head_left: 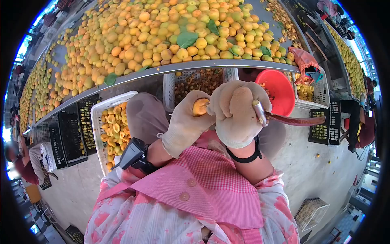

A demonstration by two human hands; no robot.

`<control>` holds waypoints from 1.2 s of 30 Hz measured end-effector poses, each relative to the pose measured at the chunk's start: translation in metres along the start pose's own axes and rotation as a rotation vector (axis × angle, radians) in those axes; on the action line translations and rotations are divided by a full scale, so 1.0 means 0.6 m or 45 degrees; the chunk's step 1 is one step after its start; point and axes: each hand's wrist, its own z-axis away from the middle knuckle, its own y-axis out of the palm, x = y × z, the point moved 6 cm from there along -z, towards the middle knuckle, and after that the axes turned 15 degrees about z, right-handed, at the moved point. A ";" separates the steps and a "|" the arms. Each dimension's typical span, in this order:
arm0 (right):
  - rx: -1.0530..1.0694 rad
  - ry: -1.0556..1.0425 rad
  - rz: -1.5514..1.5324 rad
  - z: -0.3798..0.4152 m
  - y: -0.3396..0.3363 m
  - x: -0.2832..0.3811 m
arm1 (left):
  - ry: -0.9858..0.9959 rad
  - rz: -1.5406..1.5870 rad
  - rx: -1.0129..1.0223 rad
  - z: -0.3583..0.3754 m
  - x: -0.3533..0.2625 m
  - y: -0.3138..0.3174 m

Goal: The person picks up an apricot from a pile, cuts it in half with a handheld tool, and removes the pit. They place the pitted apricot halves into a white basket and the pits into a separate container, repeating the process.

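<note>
Cream glove fabric is covering both hands, and the left grip [187, 118] is closing its fingers around an orange fruit [200, 107], leaving part of its skin showing. The right grip [237, 110] is clenching a tool [260, 112] with a metal collar and a curved, dark red length that is pointing out to the right. The two hands are nearly meeting, leaving little room between them.

Just beyond, a crate [167, 90] of dark pieces and a red basin [287, 97] are sitting below the metal edge [174, 68] of the desk [67, 55]. That edge is curving across the view, and piled fruit [162, 32] is crowding up to it. An orange bag [302, 61] is lying over its right end.

Beside the left knee [143, 110], a white crate [96, 122] is holding opened fruit [115, 128], its rim limiting movement on that side. Bare floor [300, 166] is giving wider room right of the right knee [274, 140], running to a black crate [334, 130].
</note>
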 end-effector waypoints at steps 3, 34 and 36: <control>0.087 0.007 0.028 -0.020 -0.007 -0.007 | 0.033 0.091 0.031 -0.006 0.011 0.001; 0.074 0.860 -1.140 -0.034 0.000 -0.125 | -0.529 0.148 0.421 -0.028 0.022 0.013; 0.070 0.864 -1.190 -0.037 -0.002 -0.131 | -0.539 0.277 0.469 -0.028 0.023 0.016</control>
